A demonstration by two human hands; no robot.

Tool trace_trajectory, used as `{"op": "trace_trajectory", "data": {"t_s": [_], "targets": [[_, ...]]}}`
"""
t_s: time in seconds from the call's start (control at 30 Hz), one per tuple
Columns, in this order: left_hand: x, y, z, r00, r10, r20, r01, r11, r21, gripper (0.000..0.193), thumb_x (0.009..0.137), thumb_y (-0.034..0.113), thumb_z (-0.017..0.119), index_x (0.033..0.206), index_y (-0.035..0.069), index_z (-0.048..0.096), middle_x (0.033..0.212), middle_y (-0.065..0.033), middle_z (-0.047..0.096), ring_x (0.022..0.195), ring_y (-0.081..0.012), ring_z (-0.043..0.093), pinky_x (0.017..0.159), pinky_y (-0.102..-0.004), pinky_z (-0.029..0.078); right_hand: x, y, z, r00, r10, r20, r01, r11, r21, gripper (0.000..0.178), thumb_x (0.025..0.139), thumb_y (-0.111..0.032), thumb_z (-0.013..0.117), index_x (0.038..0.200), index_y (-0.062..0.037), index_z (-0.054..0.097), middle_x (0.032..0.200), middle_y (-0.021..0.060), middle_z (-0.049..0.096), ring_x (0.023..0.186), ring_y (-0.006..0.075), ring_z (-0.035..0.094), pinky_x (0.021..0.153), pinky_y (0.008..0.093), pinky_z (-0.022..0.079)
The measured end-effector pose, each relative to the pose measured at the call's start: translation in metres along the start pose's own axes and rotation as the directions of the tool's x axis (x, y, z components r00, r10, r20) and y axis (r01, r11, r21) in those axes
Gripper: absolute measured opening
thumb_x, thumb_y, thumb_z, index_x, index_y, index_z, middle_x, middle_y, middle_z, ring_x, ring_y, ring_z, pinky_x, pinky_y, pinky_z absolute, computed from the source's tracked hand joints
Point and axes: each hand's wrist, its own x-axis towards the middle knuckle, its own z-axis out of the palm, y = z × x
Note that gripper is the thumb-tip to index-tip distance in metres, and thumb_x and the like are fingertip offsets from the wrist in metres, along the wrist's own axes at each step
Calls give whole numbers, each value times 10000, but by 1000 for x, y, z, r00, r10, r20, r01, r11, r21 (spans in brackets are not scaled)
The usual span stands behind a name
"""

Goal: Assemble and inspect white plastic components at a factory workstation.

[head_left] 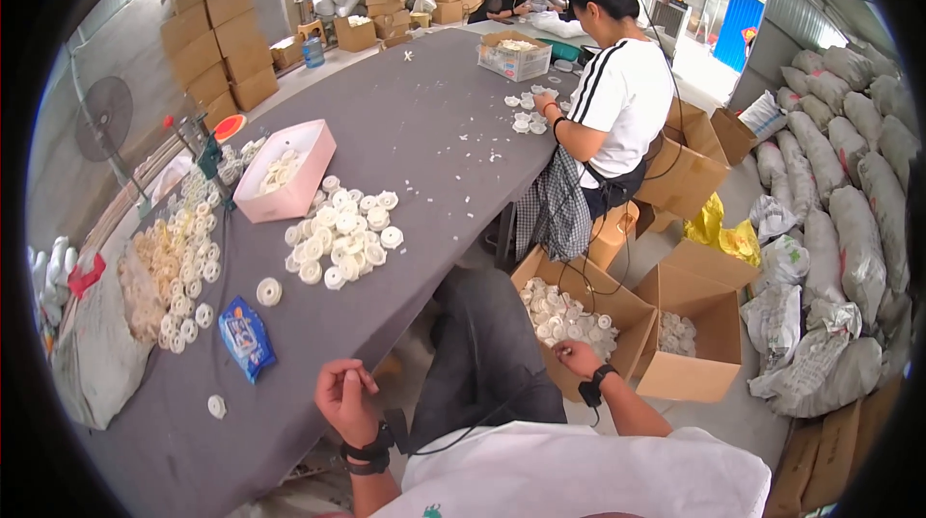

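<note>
Beside the table's near edge, my left hand [344, 400] is raised with its fingertips drawn together; anything in them is too small to make out. My right hand [579, 360] hangs at the near rim of an open cardboard box [629, 323], fingers curled, their contents hidden from me. That box holds many white round plastic parts [558, 313], right beside the hand. On the table, a heap of similar white parts [338, 233] lies ahead of my left hand. One loose part [269, 291] sits apart, near a blue packet [246, 339].
The grey-topped table [415, 132] carries a pink box [318, 156] with small parts, and yellowish parts [183, 272] at left. A co-worker [625, 84] handles white parts across the corner. A second cardboard box [699, 364] stands right; stuffed sacks [854, 219] line the wall.
</note>
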Motion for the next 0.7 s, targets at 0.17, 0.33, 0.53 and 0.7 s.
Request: {"op": "trace_trajectory", "data": {"t_s": [0.17, 0.33, 0.53, 0.7], "targets": [[-12, 13, -5, 999, 40, -19, -40, 999, -34, 90, 1011, 64, 589, 1017, -3, 648, 777, -46, 607, 662, -110, 546, 617, -248, 451, -9, -16, -33, 983, -112, -143, 110, 994, -19, 253, 936, -104, 658, 1162, -15, 727, 1073, 108, 761, 945, 196, 711, 858, 325, 558], [-1, 18, -1, 999, 36, -15, -37, 999, -22, 85, 1005, 56, 584, 1016, 1, 648, 776, -36, 606, 654, -99, 550, 603, -237, 432, -23, -35, -54, 968, -112, -226, 119, 993, 16, 231, 930, -82, 691, 1146, -9, 726, 1106, 94, 761, 994, 188, 707, 884, 316, 558], [27, 3, -6, 999, -29, 34, 27, 998, 55, 85, 994, 40, 575, 1008, -1, 648, 765, -38, 608, 647, -99, 553, 601, -234, 428, -23, -56, -59, 977, -71, -200, 76, 997, 18, 219, 918, -84, 688, 1120, -16, 738, 1101, 108, 763, 1019, 222, 714, 891, 334, 563], [52, -27, -24, 983, -166, -82, 171, 984, 51, 93, 996, 38, 570, 1009, -5, 651, 763, -47, 609, 644, -106, 559, 609, -238, 439, 18, -98, -61, 994, -7, -106, 11, 999, 39, 227, 917, -97, 676, 1122, -21, 738, 1143, 120, 749, 1029, 257, 711, 891, 345, 560]]}}
